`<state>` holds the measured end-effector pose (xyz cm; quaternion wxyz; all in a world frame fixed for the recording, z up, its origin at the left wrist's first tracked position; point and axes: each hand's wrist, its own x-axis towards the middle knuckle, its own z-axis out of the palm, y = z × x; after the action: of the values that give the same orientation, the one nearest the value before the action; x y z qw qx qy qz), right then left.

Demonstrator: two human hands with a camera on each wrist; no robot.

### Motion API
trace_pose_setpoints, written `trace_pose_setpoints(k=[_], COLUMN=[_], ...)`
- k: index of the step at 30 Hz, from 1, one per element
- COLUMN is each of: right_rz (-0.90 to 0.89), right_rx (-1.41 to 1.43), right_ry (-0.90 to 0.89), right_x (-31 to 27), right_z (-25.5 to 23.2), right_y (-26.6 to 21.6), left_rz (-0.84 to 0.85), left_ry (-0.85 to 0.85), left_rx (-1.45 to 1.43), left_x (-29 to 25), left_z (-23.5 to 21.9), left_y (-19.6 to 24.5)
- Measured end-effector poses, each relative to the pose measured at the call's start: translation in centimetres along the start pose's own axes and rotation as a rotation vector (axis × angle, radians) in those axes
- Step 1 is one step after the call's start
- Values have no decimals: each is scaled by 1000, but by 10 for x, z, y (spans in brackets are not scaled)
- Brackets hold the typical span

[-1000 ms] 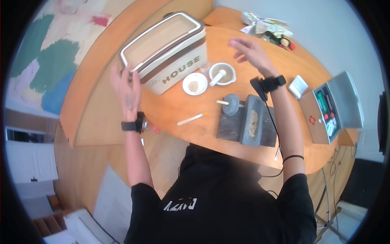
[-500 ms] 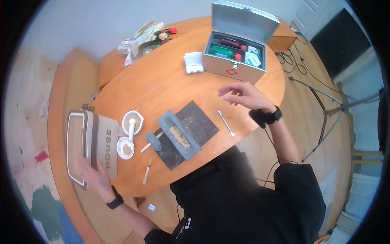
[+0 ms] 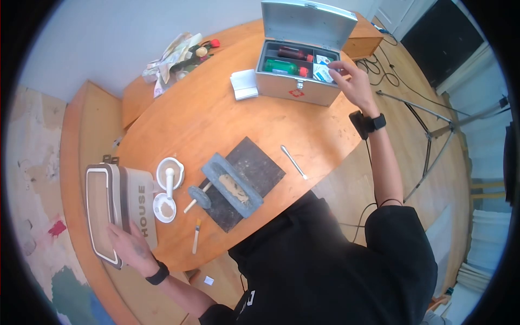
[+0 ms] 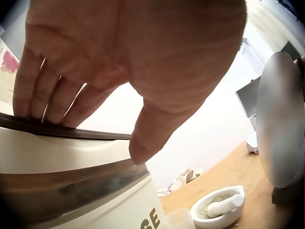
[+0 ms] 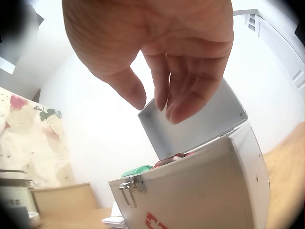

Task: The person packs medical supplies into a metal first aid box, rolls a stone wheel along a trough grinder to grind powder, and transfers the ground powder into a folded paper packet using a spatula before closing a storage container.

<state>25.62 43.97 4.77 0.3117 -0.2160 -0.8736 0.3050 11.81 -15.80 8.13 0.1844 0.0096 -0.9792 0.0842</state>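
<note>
My left hand (image 3: 132, 250) lies at the lid of a cream and brown box lettered HOUSE (image 3: 140, 187), fingers straight. In the left wrist view its fingertips meet the dark lid edge (image 4: 95, 134) and the thumb lies at the near corner. Over the right end of a metal first-aid case (image 3: 276, 91), lid raised, hovers my right hand (image 3: 355, 86), fingers slightly bent with nothing between them. Inside the case lie a green bottle (image 3: 279, 67), a dark red bottle (image 3: 290, 52) and small white-blue packets (image 3: 322, 73).
Nearer stand a white mortar (image 3: 180, 176) with pestle (image 3: 169, 187), a small dish (image 3: 158, 210) of powder, a brush (image 3: 195, 241), a stone trough (image 3: 214, 162) with a grinding wheel (image 3: 199, 197) on a dark slab (image 3: 254, 162), and a metal stick (image 3: 292, 160). White paper (image 3: 244, 84) lies beside the case.
My right hand has moved forward from the table's right side to above the open first-aid case. The head view has swung rightward. My left hand stays at the HOUSE box.
</note>
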Motion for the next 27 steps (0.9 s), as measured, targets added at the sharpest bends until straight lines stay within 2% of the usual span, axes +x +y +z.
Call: trace_pose_setpoints(k=[3,5,9,11,12,14,15,17,18,21,23,27], right_rz=[-28,6,11,112,112,248,249,397,440,452,433,416], right_rx=[-90,-60,-3,232,229,583,579,947,1010,1164,1195,1169], right_ry=[1,-85,-98,-136,-135,-83,-86,-144,-188,-110,-107,-70], right_x=[6,10,35,55,63,82,91,115,133,149,157,163], right_z=[0,3,6,1,0,0,2,9,21,33,37,42], right_y=[-4,-3,0,-9,-15,-28,-26,-16,6,-1,3,11], left_rz=[43,80,84,154,156,128,127,128,125,135,96,90], left_ry=[21,61,40,145,144,149,144,141,139,148,82,89], left_rx=[39,74,96,89,85,94,91,100,102,71,52,39], left_x=[0,1,1,1,1,-1,-2,-4,-4,-4,-4,-4], left_z=[3,6,7,16,17,14,13,11,11,11,9,10], left_y=[-1,-7,-7,-12,-11,-8,-7,-7,-8,-10,-10,-9])
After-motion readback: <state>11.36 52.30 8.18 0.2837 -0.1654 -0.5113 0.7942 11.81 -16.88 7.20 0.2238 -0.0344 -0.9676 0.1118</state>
